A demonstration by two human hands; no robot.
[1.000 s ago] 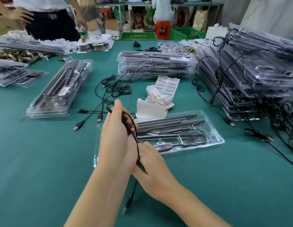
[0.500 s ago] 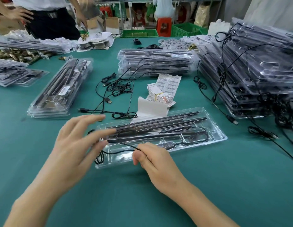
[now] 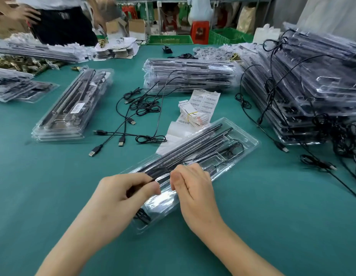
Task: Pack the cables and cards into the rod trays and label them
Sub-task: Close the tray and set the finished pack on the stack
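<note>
tray (image 3: 251, 142) has rods, cable (image 3: 163, 174) half in | left hand (image 3: 123, 194) fingers pinch it, right hand (image 3: 195, 188) fingers curl on it too | no label yet, loose cables (image 3: 141, 108) wait on table (image 3: 53, 176)

a green table (image 3: 272, 226) carries tray stacks (image 3: 189, 74), loose usb cables (image 3: 137, 108), label sheets (image 3: 205, 104).

A packing workshop: stacks of clear rod trays (image 3: 312, 92) crowd a green-covered table (image 3: 272, 216); loose USB cables (image 3: 141, 108) and barcode labels (image 3: 205, 100) lie between; cartons (image 3: 136, 26) and green crates (image 3: 170, 39) stand beyond it, near another worker (image 3: 59, 22).
</note>
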